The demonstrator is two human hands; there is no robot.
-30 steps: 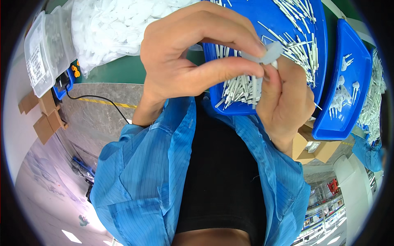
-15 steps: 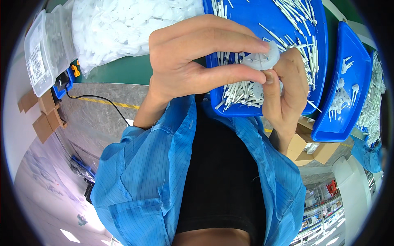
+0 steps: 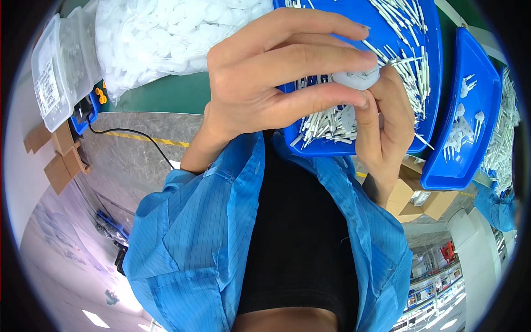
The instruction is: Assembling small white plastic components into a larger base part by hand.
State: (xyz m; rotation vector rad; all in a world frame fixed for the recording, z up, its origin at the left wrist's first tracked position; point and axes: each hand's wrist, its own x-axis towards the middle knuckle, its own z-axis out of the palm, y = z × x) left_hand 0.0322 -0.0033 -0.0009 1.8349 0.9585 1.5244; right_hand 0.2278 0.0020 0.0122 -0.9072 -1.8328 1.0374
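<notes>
A round, translucent white plastic piece (image 3: 357,79) is pinched between the thumb and fingers of my left hand (image 3: 271,77). My right hand (image 3: 385,122) is closed at the piece's near right edge, its thumb and index fingertip pressed together. Whether a thin stick is between those right fingertips is hidden. Both hands are over a large blue tray (image 3: 354,148) of thin white sticks with metal wire ends (image 3: 326,126). Under the hands, another pale plastic piece (image 3: 348,119) partly shows among the sticks.
A clear bag of white plastic pieces (image 3: 160,44) lies at the far left, beside a clear plastic box (image 3: 52,77). On the right, a smaller blue tray (image 3: 451,171) holds several white pieces with sticks attached (image 3: 458,133). An open cardboard box (image 3: 417,199) stands below it.
My left hand's upper fingers have lifted and spread apart. The round piece has tilted and turned slightly in the grip. My right hand has barely moved.
</notes>
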